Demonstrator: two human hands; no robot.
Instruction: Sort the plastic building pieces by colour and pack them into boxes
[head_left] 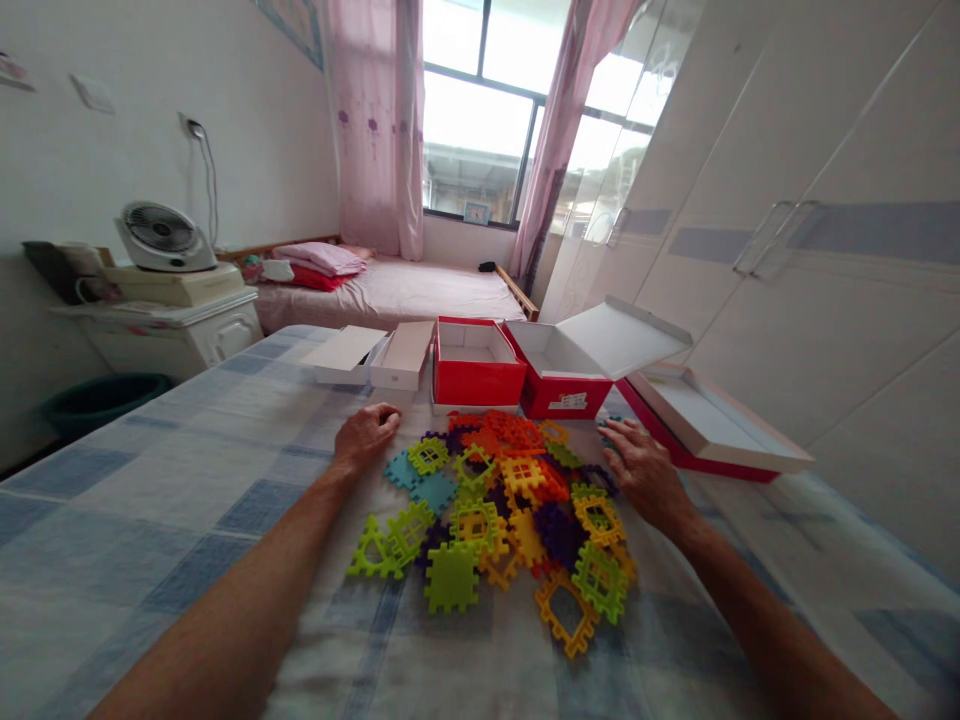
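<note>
A pile of plastic tiles, judged light, stiff and best pinched by their open frames, is flanked at centre frame by an empty left hand, fingers curled under, and a right hand spread flat, gripping nothing.

Multicoloured blocks, blue-checked cloth, red boxes, pink curtains.

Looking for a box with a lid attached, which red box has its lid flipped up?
The red box bearing a white label, beyond the right hand: its white flap stands tilted open. The middle red box shows no lid.
</note>
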